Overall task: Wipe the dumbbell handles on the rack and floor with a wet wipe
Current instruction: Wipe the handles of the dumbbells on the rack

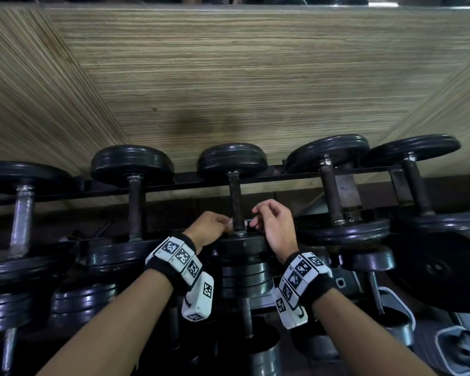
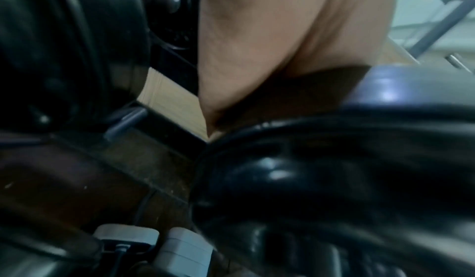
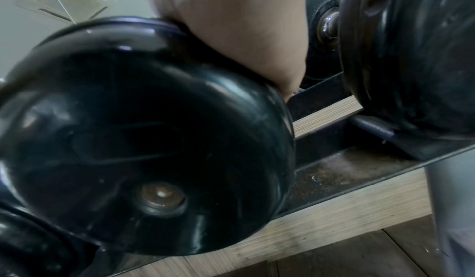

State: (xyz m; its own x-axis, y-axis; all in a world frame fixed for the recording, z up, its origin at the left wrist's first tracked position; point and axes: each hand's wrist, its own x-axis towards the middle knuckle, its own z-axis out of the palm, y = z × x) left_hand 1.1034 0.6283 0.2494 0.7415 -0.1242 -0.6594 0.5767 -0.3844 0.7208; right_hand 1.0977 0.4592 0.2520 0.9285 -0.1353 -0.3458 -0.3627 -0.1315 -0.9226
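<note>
The centre dumbbell lies on the black rack, and its dark handle runs away from me. A white wet wipe is looped round the near end of that handle, just above the near plate. My left hand pinches the wipe's end left of the handle. My right hand pinches the other end on the right side, its other fingers curled. In both wrist views only the heel of the palm shows behind a black plate; fingers and wipe are hidden.
More dumbbells lie on the rack to either side, with handles at left and right. The rack's rear rail runs under them. A wood-grain wall stands behind. A lower tier holds several more weights.
</note>
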